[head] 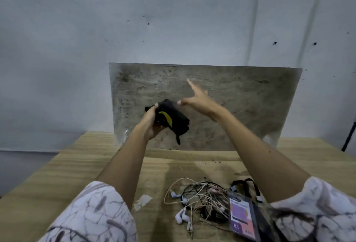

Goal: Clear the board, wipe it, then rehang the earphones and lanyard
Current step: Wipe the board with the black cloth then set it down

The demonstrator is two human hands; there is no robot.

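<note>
Board (240, 106) upright, left hand (152, 124) gripping black cloth (173, 118), right hand (198, 99) fingers spread

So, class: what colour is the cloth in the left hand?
Black cloth with a yellow patch, seen in the head view.

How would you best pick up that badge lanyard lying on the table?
Probably by the black strap looping out beyond the card holder, coming from above. The lanyard lies flat on the table, so the card gives little edge for fingers, while the strap stands clear of the earphones tangled beside it, so pinching it should lift the badge without snagging cables.
</note>
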